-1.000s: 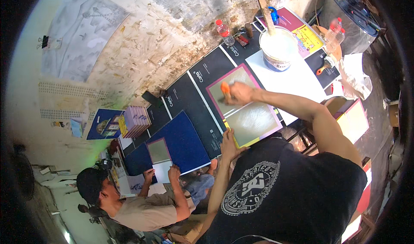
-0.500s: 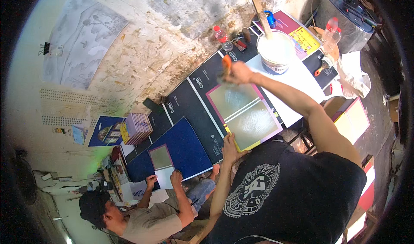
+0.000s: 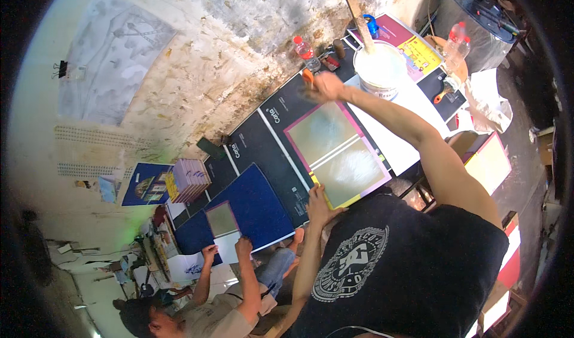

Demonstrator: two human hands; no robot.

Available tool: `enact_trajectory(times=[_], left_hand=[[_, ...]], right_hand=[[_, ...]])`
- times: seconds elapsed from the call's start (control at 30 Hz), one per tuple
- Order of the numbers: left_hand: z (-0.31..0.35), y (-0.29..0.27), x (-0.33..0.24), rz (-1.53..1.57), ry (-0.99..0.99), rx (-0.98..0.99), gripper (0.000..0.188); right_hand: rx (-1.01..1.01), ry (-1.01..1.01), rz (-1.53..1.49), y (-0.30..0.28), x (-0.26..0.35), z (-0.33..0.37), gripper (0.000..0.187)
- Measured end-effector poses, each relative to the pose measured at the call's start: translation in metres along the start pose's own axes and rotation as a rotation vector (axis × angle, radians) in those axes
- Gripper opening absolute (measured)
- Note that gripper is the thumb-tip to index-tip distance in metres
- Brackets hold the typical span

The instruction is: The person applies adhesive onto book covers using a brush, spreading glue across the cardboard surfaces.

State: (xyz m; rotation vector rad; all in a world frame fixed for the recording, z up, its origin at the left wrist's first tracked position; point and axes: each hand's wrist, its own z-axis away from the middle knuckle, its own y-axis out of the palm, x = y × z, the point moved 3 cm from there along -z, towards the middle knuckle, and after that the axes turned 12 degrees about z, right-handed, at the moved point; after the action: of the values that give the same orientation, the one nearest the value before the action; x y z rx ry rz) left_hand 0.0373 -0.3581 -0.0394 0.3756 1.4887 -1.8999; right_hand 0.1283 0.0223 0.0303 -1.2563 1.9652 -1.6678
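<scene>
Gripping an orange-handled brush (image 3: 307, 77), the right hand (image 3: 329, 87) is hovering just past the far edge of the book cover (image 3: 336, 154). Fingers are wrapping the handle; blur is hiding whether bristles are touching the black worktop (image 3: 269, 150). Left hand (image 3: 321, 208) is steadying the cover's near corner, thumb along the yellow edge; can't tell if it's pinching or just pressing. Cover is lying flat between both hands' fingers, its two greyish panels glistening. Reads as brush-coating in progress; next stroke would be calling for bristles over the panels, left fingers bracing. Right of the brush fingers, a bucket (image 3: 371, 87) of white paste is standing on a white sheet (image 3: 394, 147). Left of the left fingers, a co-worker's hands (image 3: 244, 246) are handling paper (image 3: 227, 248) beside a blue board (image 3: 248, 203).
</scene>
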Motion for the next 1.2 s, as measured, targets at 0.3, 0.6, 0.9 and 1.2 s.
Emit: enact_trajectory(times=[0.3, 0.6, 0.9, 1.2], left_hand=[[0.0, -0.006, -0.002, -0.074, 0.055, 0.032, 0.123], [-0.002, -0.009, -0.005, -0.056, 0.057, 0.019, 0.12], [0.002, -0.013, -0.001, -0.051, 0.138, 0.006, 0.118], [0.009, -0.011, 0.006, -0.038, 0.148, -0.05, 0.117]], right_hand=[[0.083, 0.336, 0.1, -0.017, -0.037, 0.115, 0.035], [0.072, 0.484, -0.177, 0.018, 0.037, 0.18, 0.037], [-0.359, 0.623, -0.28, 0.001, 0.047, 0.184, 0.042], [-0.132, 0.714, -0.127, 0.012, 0.036, 0.226, 0.041]])
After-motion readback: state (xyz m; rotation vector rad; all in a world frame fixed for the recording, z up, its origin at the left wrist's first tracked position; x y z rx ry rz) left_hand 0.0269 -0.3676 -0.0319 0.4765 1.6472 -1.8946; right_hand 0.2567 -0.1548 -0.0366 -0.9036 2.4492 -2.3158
